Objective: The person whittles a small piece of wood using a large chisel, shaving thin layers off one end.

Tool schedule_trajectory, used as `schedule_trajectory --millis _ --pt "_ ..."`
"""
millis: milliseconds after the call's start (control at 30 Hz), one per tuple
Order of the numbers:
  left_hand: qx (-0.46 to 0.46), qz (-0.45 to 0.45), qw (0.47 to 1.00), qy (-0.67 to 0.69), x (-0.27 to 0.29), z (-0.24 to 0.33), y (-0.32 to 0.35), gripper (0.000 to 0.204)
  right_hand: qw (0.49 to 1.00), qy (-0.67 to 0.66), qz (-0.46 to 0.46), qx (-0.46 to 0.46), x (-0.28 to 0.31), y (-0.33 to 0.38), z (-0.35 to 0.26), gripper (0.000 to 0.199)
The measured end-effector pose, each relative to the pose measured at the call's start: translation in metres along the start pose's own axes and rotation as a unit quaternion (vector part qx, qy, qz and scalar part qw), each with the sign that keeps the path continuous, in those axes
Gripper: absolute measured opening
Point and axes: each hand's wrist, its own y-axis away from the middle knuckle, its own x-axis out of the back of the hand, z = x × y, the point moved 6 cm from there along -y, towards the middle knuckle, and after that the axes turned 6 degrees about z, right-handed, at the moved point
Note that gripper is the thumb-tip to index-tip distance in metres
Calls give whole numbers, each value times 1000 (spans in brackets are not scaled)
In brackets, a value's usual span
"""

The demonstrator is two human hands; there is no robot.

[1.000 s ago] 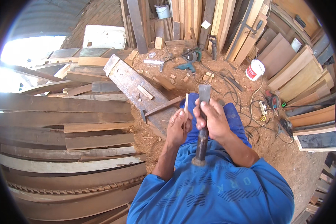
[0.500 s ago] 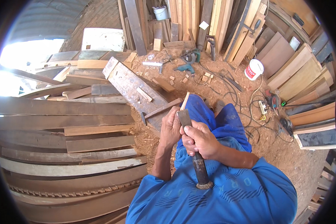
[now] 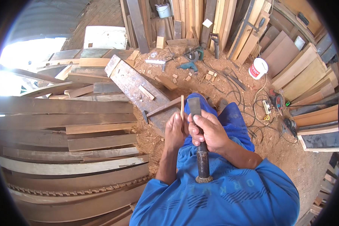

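Observation:
In my right hand [image 3: 211, 132] is a wood chisel [image 3: 203, 162], its wide flat blade pointing away from me. The worn dark handle runs down toward my shirt, and its butt end lies close to or against my chest. My left hand [image 3: 175, 132] grips a thin, light strip of wood [image 3: 182, 107] that stands up from the fingers. The strip is just left of the chisel blade, with a small gap between them. Beyond my hands lies a long worn bench plank [image 3: 133, 84] with a small wood piece [image 3: 146, 92] on it. A hammer [image 3: 164, 107] rests across its near end.
Stacked boards [image 3: 64, 143] fill the left side. Ahead on the sawdust-covered floor are a teal power drill [image 3: 187, 66], a circular saw [image 3: 194, 55], small wood blocks and cables. A white bucket [image 3: 258, 68] and a power strip [image 3: 266, 107] stand to the right, by leaning boards [image 3: 301, 71].
The chisel blade has moved right, away from the wood strip, and now points straighter ahead. The strip has turned more upright in my left hand.

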Motion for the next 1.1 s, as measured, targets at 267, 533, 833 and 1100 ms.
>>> schedule_trajectory --millis 267,533,833,1100 --pt "-36 1 999 -39 -8 36 -21 31 997 47 -39 -43 -17 6 20 18" --pt "-151 2 970 -191 -29 53 6 31 994 108 -24 3 -14 18 14 19" --pt "-183 31 958 -218 -30 56 14 30 992 125 -33 4 -18 22 7 21" --pt "-173 20 966 -189 -32 55 13 31 987 158 -30 32 -22 25 0 22"
